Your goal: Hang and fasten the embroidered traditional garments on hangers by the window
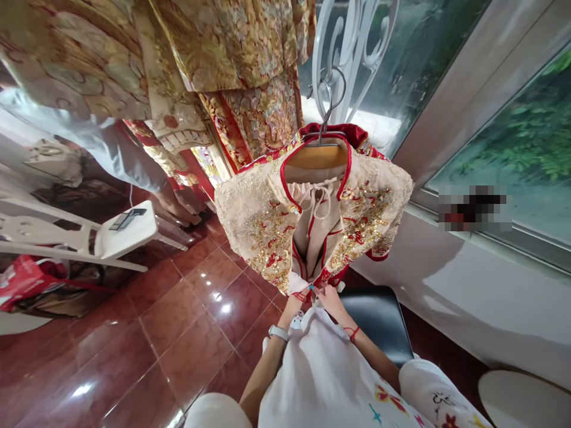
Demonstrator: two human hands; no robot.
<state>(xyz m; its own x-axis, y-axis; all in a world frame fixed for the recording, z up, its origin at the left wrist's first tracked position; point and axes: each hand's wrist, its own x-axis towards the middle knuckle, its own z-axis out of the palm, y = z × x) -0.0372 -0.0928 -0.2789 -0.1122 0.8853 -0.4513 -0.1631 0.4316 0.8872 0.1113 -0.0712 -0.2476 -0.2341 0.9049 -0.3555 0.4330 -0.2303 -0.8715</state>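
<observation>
A cream jacket [263, 220] with red piping and gold and red beading hangs from a metal-hooked hanger [328, 113]. Its front is partly open, with a tied cord [319, 199] inside the neck. At the lower front, my left hand [295, 304] has its fingers closed on the jacket's edge. Close beside it, my right hand [331, 300] pinches the same lower front area. A tiny blue spot shows between the fingertips, too small to name. The jacket's hem partly hides the fingers of both hands.
White scrolled metalwork [343, 59] holds the hanger beside a window. Gold and red embroidered garments [232, 53] hang at the upper left. A black seat [377, 321] stands right of my arms. On the left, a white chair [129, 232] bears a phone-like object; a person's leg shows behind.
</observation>
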